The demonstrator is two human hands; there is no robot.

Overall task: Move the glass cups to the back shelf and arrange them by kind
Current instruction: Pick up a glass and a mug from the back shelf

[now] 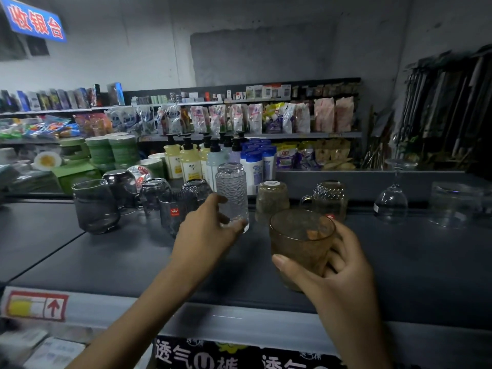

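Head view: the right hand (343, 267) grasps an amber tumbler (300, 249), thumb on the near wall and fingers wrapped round the far side, showing through the glass. The tumbler's mouth faces up and leans a little toward the camera. Whether its base rests on the dark shelf top (412, 262) or hangs just above it, I cannot tell, since the palm covers that part.

Straight behind it and slightly to the left stands an upturned amber cup (271, 201), mouth down; an amber handled mug (331, 195) sits behind it to the right, also mouth down. So the matching colour lies directly ahead of the right hand, with a gap between those two that looks like the likely spot. My guess is the tumbler would need turning over to match its neighbours.

The left hand (210, 233) reaches forward and holds a tall clear rippled glass (231, 187) low down, thumb on the left side, fingers curled round the bottom rim. That glass stands upright, mouth down, just left of the amber cup. Smoky grey cups (94, 206) are grouped farther left, and an upside-down wine glass (390, 201) stands well apart to the right.
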